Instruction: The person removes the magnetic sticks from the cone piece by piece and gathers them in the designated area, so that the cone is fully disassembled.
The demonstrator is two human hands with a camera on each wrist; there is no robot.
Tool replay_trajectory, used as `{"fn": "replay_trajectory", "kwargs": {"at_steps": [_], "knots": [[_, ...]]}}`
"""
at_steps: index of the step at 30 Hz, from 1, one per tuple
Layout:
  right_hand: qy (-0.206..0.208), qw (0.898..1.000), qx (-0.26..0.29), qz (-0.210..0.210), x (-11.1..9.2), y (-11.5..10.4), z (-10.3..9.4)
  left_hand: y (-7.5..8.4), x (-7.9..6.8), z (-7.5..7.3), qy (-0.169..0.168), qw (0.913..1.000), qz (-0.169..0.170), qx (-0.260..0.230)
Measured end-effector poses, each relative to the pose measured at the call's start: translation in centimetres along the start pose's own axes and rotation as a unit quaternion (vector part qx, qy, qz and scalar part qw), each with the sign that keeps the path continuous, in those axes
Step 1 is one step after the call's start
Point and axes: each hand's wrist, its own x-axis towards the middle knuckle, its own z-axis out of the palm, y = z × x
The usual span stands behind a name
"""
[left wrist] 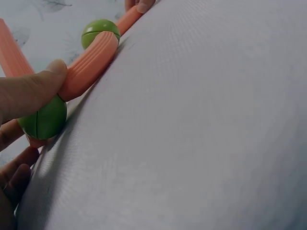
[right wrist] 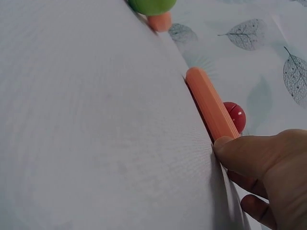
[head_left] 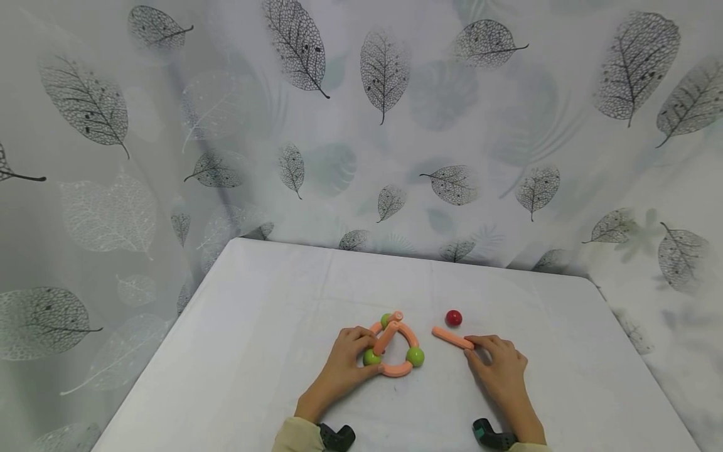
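On the white table lies a ring of curved orange rods (head_left: 396, 370) joined by green balls (head_left: 415, 357). Straight orange rods (head_left: 386, 339) rise from two of the balls, slanting upward. My left hand (head_left: 341, 361) grips the ring's left side at one green ball (left wrist: 45, 120), its thumb over the joint with a curved rod (left wrist: 91, 64). To the right, my right hand (head_left: 503, 370) pinches the near end of a loose straight orange rod (right wrist: 211, 100) between thumb and fingers. That rod lies low over the tabletop, pointing toward the ring and apart from it.
A red ball (head_left: 454, 318) sits just beyond the loose rod. The white table (head_left: 271, 301) ends at a leaf-patterned curtain (head_left: 350, 125) behind and at the sides. Dark devices (head_left: 337, 437) are worn on both wrists.
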Motion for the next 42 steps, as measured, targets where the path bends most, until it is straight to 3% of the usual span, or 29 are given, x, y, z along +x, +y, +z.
{"fn": "replay_trajectory", "kwargs": {"at_steps": [7, 14, 20, 25, 34, 42], "knots": [[-0.04, 0.999, -0.015, -0.005, 0.4, 0.1, -0.8, 0.2, 0.0, 0.1, 0.0, 1.0, -0.004, 0.004], [-0.03, 0.999, -0.013, -0.035, 0.5, -0.3, -1.2, 0.5, -0.4, -0.3, -0.02, 0.998, -0.053, -0.03], [0.046, 0.995, 0.046, -0.074, 0.2, -1.2, -0.8, 0.7, -0.4, -0.3, -0.015, 0.9972, -0.055, -0.048], [0.084, 0.982, 0.13, -0.104, -0.2, -2.5, -0.4, 0.7, -0.6, -0.3, -0.008, 0.9982, -0.044, -0.039], [0.051, 0.963, 0.227, -0.137, -1.1, -5.9, 0.8, 0.4, -0.7, -0.2, -0.003, 0.9998, -0.018, -0.012], [0.019, 0.954, 0.266, -0.139, -1.8, -8.0, 1.8, 0.2, -0.8, -0.1, -0.002, 0.9999, -0.002, 0.016]]}}
